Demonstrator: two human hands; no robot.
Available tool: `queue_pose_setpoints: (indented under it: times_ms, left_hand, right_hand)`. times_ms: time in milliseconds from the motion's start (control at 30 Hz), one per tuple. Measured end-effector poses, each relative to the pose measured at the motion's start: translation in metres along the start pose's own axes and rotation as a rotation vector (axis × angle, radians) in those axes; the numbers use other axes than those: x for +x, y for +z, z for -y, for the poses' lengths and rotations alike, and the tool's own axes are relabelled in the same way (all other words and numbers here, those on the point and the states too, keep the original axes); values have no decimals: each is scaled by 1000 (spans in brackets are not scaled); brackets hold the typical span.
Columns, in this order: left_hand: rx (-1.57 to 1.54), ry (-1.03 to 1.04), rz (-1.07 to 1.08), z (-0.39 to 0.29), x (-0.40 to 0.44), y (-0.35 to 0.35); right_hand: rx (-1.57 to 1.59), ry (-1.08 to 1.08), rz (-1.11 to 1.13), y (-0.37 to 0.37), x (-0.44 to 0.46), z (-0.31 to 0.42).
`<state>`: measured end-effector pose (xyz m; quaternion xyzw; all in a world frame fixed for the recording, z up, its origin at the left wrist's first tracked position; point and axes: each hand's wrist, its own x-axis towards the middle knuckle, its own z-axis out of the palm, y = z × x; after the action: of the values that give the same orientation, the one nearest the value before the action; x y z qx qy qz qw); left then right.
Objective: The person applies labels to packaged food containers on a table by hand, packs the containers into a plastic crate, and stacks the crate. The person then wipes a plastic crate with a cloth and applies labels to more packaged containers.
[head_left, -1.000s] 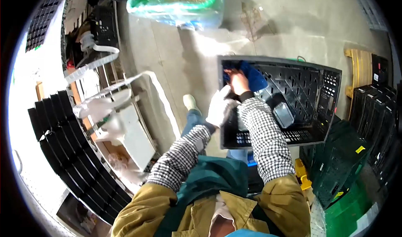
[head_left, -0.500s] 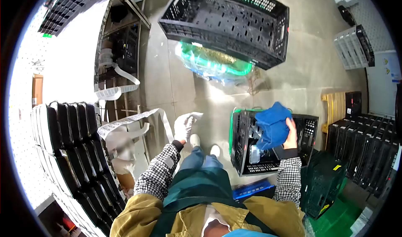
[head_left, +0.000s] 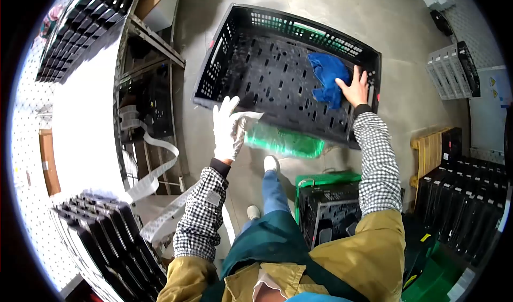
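Note:
My right hand (head_left: 355, 90) is bare, its fingers spread at the right end of the big black crate (head_left: 272, 77). Its thumb tip meets the edge of a crumpled blue cloth (head_left: 328, 77) lying on the crate floor. My left hand (head_left: 227, 131) wears a white glove and is at the crate's near left edge, fingers raised and apart. A small white label (head_left: 250, 115) juts out from its thumb side; how it is gripped is hard to see.
Beneath the big crate lies a green plastic-wrapped bundle (head_left: 286, 142). A smaller black crate (head_left: 331, 211) stands nearer on the right. Black trays (head_left: 107, 238) are stacked at left, beside a curling label strip (head_left: 165, 166). Folded black crates (head_left: 459, 195) and a wooden pallet (head_left: 425, 155) are at right.
The blue cloth has gone from the smaller crate into the big one, and my right hand has opened beside it. My left hand has moved forward to the big crate's edge.

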<state>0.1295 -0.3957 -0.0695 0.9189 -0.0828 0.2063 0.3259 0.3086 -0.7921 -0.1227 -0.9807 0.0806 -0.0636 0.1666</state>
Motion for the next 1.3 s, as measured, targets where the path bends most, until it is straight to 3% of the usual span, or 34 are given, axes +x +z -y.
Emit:
queue_pose_setpoints:
  times_ms: [67,133,167,200,233,267,300,367,400,467,533,633,667,733,800,933,1000,1100,1167,1233,1300]
  left_hand:
    - [38,35,-28,26,28,25]
    - [140,59,48,35,38,40]
    - [128,-9,47,32,38,44]
    - [108,-25,49,31,38,44]
    - [116,-59,113,28,42,41]
    - [125,-95,174,24,43,38]
    - [124,-100,183,23,43,36]
    - [129,-98,175,25,45,38]
    - [143,-95,178,24,46,38]
    - [133,-104,164,26,47,37]
    - [141,-106,164,24,47,37]
    - [176,-106,126,24,43,42]
    - [210,-111,129,25,43,44]
    - [221,-113,101,24,45,43]
    - [265,-108,82,24,46,44]
    - [258,-121,74,23,45,43]
    - [266,-123,87,27,41,46]
    - [237,-129,120,28,41,45]
    - [238,-111,110,28,41,46]
    - [231,-116,123,27,40,45]
    - [247,-113,134,27,41,46]
  right_hand:
    - [-81,147,80,57,25,9]
    - [-152,319,-65,112,38,44]
    - [-153,280,-295,130,46,76]
    - [-142,78,-266,117,50,117]
    - [-212,-77,-466,136,55,155]
    - [6,-121,-285,136,64,193]
    - [8,-157,-330,152,62,230]
    - [612,-114,56,174,68,279]
    - [602,-364,486,205,70,293]
    - [348,-1031,-121,189,40,265]
    - [324,-925,-62,163,56,203]
    - [-214,-341,-231,87,72,73]
    - [-296,-22,-179,75,67,26]
    - [-538,-133,-280,65,36,-27]
    - [-599,-158,-4,69,-7,-47]
    - [-292,-101,940,8,-79,-37]
    - [-183,-48,825,9,-89,-34]
    - [-189,42,328,60,-75,-20]
    - [-90,-30,164,84,-47,53]
    - [124,-362,26,115,-20,148]
    - [341,-642,118,157,-25,247]
